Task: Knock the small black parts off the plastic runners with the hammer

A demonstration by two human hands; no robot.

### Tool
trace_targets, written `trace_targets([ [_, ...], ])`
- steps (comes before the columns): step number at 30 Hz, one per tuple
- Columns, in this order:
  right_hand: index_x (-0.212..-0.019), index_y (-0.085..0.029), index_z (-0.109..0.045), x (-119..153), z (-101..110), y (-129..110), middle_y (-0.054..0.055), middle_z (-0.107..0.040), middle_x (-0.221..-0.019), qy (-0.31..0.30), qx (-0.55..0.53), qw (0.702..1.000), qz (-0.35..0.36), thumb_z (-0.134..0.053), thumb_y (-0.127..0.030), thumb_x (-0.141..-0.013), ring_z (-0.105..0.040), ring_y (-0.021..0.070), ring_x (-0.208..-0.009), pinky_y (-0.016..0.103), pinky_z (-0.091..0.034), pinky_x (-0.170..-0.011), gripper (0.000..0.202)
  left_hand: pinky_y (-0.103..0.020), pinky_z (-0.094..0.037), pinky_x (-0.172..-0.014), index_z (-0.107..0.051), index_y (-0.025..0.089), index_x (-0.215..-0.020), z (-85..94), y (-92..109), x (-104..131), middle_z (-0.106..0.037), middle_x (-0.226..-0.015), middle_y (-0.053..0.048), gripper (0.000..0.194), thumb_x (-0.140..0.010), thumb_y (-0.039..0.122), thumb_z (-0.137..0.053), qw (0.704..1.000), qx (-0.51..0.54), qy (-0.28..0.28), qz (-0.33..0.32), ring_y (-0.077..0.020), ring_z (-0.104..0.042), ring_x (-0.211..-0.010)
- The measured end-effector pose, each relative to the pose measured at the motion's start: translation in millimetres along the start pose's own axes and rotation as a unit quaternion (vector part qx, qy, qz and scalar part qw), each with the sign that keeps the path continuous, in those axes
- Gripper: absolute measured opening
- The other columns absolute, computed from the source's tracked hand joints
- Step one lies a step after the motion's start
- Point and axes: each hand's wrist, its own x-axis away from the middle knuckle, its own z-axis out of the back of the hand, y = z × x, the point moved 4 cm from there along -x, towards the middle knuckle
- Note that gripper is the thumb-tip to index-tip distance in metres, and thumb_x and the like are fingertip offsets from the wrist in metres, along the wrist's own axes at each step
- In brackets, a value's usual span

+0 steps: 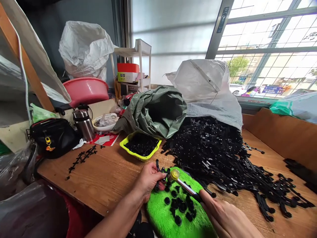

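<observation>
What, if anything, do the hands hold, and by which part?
The right hand holds the mallet by its dark handle. The left hand pinches a black piece; the fingers hide exactly where.

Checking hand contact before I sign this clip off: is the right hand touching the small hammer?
Touching. The head view shows the right hand closed around the dark grip end of the hammer.

Open tabletop (106, 180) left, black heap (210, 148) blocking right
</observation>
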Motion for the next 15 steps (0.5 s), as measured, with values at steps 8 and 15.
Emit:
trace_targets([
  [8, -0.081, -0.022, -0.058, -12.7, 8.0, -7.2, 0.003, -0.066, -0.059, -0.007, 0.032, 0.999, 0.012, -0.022, -0.033, -0.095, -0.064, 0.0197, -0.049, 0.024, -0.047, -0.04, 0.04, -0.016, -0.036, -0.031, -0.04, 0.018, -0.066, -0.2, -0.3, -0.6, -0.054, -0.042, 0.004, 0.036, -0.055, 0.024, -0.073, 1.0, -0.013, -0.004, -0.008, -0.0084, -0.047, -0.031],
  [15, -0.085, -0.023, -0.058, -4.9, 2.2, -3.9, 0.003, -0.066, -0.06, 0.003, 0.018, 1.0, 0.003, -0.02, -0.033, -0.095, -0.064, 0.0201, -0.051, 0.025, -0.047, -0.043, 0.041, -0.017, -0.036, -0.029, -0.037, 0.019, -0.065, 0.0, -0.8, -1.3, -0.053, -0.041, 0.005, 0.039, -0.054, 0.025, -0.073, 1.0, -0.025, 0.0, -0.004, -0.0092, -0.046, -0.029],
])
